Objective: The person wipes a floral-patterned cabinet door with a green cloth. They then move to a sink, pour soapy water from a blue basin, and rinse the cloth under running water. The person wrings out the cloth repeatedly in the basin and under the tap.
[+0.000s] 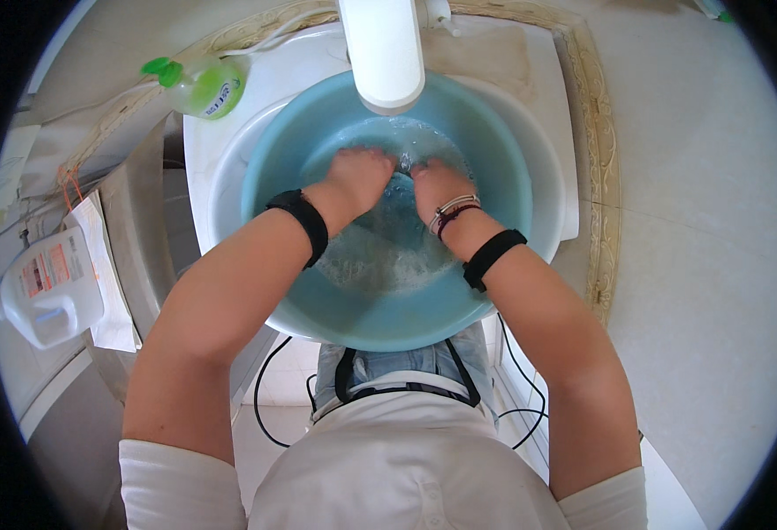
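Note:
A light blue plastic basin (pixel 388 324) of sudsy water sits in a white washbasin (pixel 550 218). A grey-blue cloth (pixel 398 212) lies partly under the water, its outline blurred by suds. My left hand (pixel 360 173) curls over the cloth's far left part, knuckles up. Close beside it on the right, my right hand (pixel 438 185) is closed on the cloth too, with a short stretch of it between the two fists. The fingertips of both hands are hidden by the knuckles and the water.
A white faucet (pixel 385 59) overhangs the basin's far side. At the far left stands a green pump bottle of hand soap (pixel 209 89). A white plastic jug (pixel 50 288) is farther left, next to a paper bag (pixel 107 278). Black cables (pixel 259 397) hang near my waist.

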A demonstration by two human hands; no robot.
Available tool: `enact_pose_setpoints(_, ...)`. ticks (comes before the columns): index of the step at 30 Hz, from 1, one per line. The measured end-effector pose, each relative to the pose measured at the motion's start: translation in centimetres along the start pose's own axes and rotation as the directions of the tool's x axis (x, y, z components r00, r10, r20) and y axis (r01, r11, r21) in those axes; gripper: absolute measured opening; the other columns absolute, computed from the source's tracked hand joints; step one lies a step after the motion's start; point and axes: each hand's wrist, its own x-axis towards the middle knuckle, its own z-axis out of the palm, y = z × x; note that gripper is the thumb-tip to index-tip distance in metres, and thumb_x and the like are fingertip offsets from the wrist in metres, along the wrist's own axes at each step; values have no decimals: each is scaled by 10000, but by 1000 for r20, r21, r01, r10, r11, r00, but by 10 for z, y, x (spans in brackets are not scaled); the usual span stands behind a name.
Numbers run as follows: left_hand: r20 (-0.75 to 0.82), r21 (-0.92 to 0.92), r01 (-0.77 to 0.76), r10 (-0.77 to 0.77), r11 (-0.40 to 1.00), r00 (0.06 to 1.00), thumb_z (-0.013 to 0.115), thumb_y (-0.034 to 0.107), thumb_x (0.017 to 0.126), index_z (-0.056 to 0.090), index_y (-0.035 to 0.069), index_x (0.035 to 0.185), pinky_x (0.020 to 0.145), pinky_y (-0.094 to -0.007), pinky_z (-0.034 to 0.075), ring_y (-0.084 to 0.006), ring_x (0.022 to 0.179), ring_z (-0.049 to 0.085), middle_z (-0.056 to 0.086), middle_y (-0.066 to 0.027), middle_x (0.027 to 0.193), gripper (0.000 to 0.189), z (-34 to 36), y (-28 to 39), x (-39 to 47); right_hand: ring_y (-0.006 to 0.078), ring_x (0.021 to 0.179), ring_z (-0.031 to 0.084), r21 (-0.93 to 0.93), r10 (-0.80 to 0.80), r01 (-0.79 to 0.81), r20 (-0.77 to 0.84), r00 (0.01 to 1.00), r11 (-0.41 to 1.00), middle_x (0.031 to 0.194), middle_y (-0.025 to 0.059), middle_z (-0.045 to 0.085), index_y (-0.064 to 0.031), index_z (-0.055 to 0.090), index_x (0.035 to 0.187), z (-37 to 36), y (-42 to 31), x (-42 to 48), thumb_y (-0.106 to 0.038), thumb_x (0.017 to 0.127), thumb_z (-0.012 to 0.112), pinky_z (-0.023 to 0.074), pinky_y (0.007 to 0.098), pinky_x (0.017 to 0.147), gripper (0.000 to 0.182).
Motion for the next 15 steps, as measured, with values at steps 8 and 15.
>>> enact_pose_setpoints(8,185,-139,-66,91,988,978,571,109,722,579,70,923,765,-423,442,-324,901,563,587,-153,920,205,-20,-17,8,330,934,547,97,-86,90,-45,995,991,1000,182,563,-27,586,957,5,16,6,-147,781,528,450,387,806,221)
enact_pose_setpoints(15,154,-614,-79,217,786,964,523,145,849,458,60,1043,741,-344,433,-232,838,549,562,-109,910,221,-92,-16,-20,251,910,574,697,-322,210,31,946,685,984,120,598,-21,554,1031,-48,35,-23,-182,725,641,439,324,827,357)
